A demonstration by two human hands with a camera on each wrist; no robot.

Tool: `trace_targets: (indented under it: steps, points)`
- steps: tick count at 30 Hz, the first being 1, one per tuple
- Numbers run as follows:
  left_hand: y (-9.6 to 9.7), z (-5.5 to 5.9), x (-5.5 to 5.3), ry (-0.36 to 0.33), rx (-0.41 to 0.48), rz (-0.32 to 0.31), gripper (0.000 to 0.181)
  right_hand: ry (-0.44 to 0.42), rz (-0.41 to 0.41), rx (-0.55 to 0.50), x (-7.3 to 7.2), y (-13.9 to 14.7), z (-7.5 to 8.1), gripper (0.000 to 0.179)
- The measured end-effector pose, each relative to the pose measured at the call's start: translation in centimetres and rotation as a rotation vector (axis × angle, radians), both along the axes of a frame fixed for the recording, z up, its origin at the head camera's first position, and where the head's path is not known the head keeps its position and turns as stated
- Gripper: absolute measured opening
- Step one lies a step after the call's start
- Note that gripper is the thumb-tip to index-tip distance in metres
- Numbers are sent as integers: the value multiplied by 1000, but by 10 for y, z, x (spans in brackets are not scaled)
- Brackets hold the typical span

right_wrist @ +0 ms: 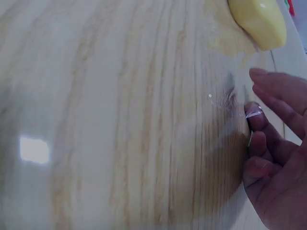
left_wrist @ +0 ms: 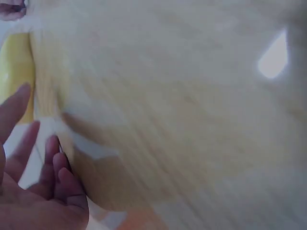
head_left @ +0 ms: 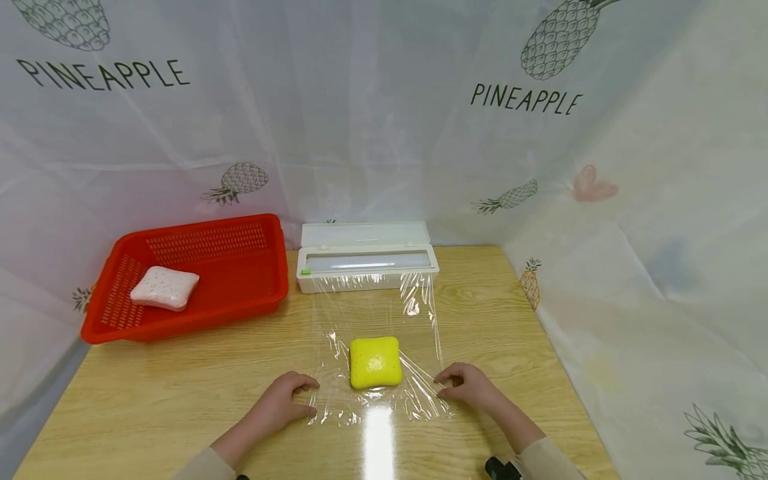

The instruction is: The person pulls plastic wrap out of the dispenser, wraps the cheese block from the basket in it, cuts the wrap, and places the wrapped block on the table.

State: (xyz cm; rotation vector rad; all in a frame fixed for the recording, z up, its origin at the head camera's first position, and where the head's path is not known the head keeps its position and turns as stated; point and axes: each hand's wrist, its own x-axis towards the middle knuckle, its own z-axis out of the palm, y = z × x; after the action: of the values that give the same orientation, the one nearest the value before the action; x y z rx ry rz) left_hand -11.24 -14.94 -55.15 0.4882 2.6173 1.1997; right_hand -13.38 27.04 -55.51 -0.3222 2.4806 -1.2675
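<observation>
A yellow sponge (head_left: 375, 363), square with curved-in sides, lies on the table within the area of a clear sheet of cling film (head_left: 414, 400). The film runs toward me from a white dispenser box (head_left: 369, 270) whose lid stands up. By the film's left edge is my left hand (head_left: 283, 400), thumb and fingers spread apart. My right hand (head_left: 471, 385) is at the right edge, fingers loosely bent, with a gap between thumb and forefinger. A shiny bit of film overlaps a fingertip (right_wrist: 254, 110) in the right wrist view. The yellow sponge (left_wrist: 17, 67) also appears beyond the left fingers.
At the back left stands a red plastic basket (head_left: 240, 280) with a pale, speckled sponge (head_left: 165, 288) in it. A green slider (head_left: 306, 272) sits at the dispenser's left end. A pineapple-print cloth (head_left: 372, 133) hangs behind the wooden table (head_left: 150, 400) and along its sides.
</observation>
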Motion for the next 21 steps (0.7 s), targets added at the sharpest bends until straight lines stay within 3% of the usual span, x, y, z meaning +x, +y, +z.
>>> trace_targets:
  steps: [6, 10, 13, 21]
  points:
    - [-7, -7, 10, 130, -82, -140, 38, -23, 21, -44, 9, 5, 2, 22]
    - [-9, -13, 13, 181, -122, -205, 42, -96, 21, -123, 16, 11, 0, 14]
    - [-11, -15, 14, 200, -134, -231, 42, -135, 64, -157, 21, 15, -1, 13]
    - [-17, -17, 13, 232, -116, -308, 25, -54, 173, -155, 30, 22, 2, 12]
